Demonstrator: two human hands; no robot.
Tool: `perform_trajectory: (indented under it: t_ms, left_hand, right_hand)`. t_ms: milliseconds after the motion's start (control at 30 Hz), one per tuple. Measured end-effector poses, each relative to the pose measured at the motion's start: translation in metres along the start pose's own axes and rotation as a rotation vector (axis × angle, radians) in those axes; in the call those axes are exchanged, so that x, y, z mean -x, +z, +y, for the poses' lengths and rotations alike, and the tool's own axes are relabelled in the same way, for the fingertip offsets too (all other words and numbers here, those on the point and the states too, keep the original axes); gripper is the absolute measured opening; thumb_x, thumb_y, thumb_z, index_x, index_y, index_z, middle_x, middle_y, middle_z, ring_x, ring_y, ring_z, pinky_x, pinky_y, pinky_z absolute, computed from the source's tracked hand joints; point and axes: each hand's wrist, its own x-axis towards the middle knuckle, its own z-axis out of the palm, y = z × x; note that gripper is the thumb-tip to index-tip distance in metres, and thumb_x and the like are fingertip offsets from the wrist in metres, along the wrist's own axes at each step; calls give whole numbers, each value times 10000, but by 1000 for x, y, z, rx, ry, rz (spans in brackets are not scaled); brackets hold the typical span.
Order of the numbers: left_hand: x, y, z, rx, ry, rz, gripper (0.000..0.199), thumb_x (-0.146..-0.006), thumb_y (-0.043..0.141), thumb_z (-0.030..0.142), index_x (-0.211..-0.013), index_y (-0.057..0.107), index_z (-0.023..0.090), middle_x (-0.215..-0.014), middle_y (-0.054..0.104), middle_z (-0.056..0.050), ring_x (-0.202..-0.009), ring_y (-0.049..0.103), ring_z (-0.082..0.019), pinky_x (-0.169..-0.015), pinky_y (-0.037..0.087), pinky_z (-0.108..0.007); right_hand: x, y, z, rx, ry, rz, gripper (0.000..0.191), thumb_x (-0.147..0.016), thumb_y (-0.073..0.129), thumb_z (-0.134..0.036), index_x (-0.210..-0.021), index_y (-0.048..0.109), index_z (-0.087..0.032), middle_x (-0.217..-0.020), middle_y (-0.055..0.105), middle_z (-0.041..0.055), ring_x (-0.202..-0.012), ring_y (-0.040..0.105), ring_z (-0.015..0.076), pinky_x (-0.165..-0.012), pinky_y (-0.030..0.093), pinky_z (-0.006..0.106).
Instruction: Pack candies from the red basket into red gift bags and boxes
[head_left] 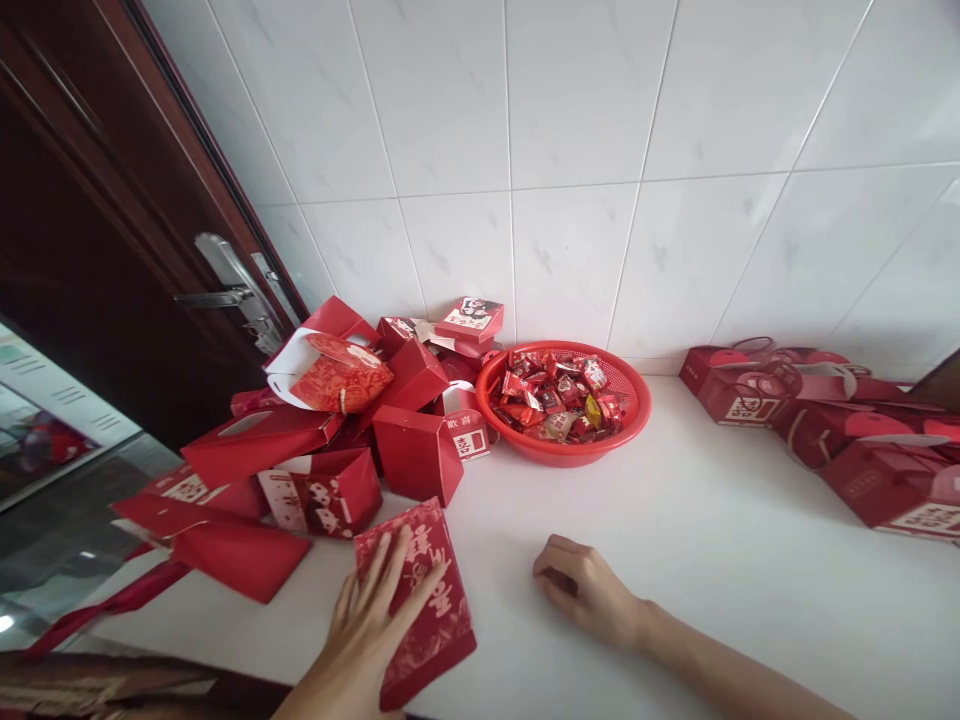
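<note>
My left hand [379, 610] lies across a red printed gift box [439, 625] with pale lettering at the table's near edge. Its fingers are stretched out and apart on the box's upper face. Over the white table [510, 560], to the right of that box, my right hand [581, 590] is curled closed. Shadow fills the hollow of its fingers, so I cannot see whether anything is inside. Beyond both hands stands a red plastic basket [641, 400] holding many small wrapped candies [555, 395].
Red gift boxes [412, 445], several open or tilted, are heaped at the left against the tiled wall [570, 100]. More red boxes with handles [862, 470] stand at the right. A dark wooden door [97, 200] with a metal handle is at the left.
</note>
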Motion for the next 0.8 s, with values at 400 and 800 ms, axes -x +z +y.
perform_trajectory:
  t_ms: [400, 800]
  left_hand:
    - [-2, 1, 40, 79, 325, 13, 1126, -624, 772, 127, -1583, 253, 411, -1691, 13, -85, -1519, 154, -481, -1161, 250, -692]
    - [-41, -53, 59, 375, 462, -98, 759, -709, 679, 149, -1436, 560, 332, -1617, 391, -50, -1477, 384, -343, -1146, 443, -490]
  right_hand:
    - [4, -2, -4, 79, 34, -77, 578, -836, 545, -111, -1394, 472, -245, -1239, 634, 85, -566, 523, 83, -649, 498, 266]
    - [1, -15, -1, -44, -43, 88, 452, -999, 457, -260, -1450, 453, -271, -1588, 309, 175, -903, 676, 150, -847, 566, 329]
